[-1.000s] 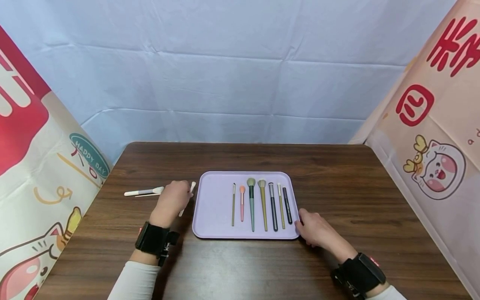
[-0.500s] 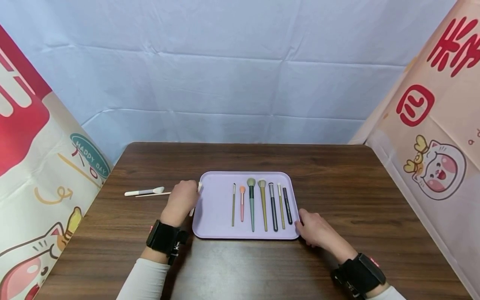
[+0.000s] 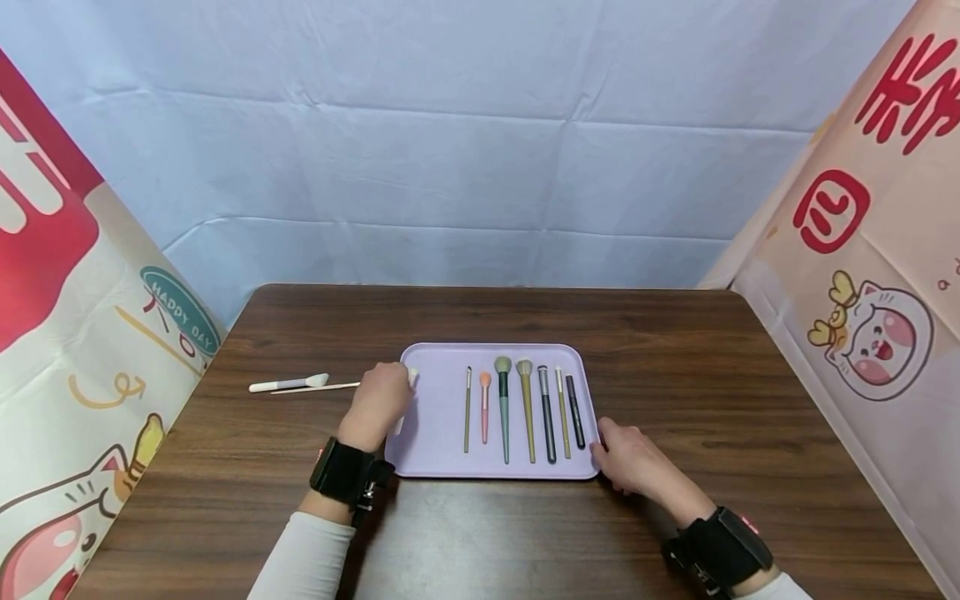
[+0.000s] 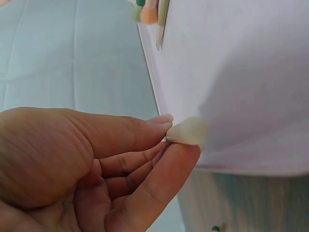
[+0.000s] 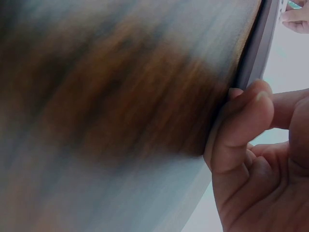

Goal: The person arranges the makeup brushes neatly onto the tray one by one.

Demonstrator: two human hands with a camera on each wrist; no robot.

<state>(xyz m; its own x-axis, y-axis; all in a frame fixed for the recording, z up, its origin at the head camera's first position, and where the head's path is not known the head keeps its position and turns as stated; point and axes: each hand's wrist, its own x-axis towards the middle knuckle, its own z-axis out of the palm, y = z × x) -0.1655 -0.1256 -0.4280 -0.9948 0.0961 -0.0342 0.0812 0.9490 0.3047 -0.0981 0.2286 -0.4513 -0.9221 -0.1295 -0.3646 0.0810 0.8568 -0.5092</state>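
Note:
My left hand is over the left part of a lilac tray. Between thumb and index finger it pinches a makeup brush whose pale, rounded bristles show in the left wrist view; most of its handle is hidden. At the tray's lower right corner, my right hand grips the rim with curled fingers. Several makeup brushes lie side by side on the tray, among them a pink brush, a green brush and a black one.
Left of the tray, a white brush and a thin pale stick-like handle lie on the dark wooden table. A pale blue cloth hangs behind, with printed sheets on both sides.
My left hand has carried the pinched brush rightward, from the table beside the tray to over its left part. More of the thin stick shows now. My right hand stays at the corner.

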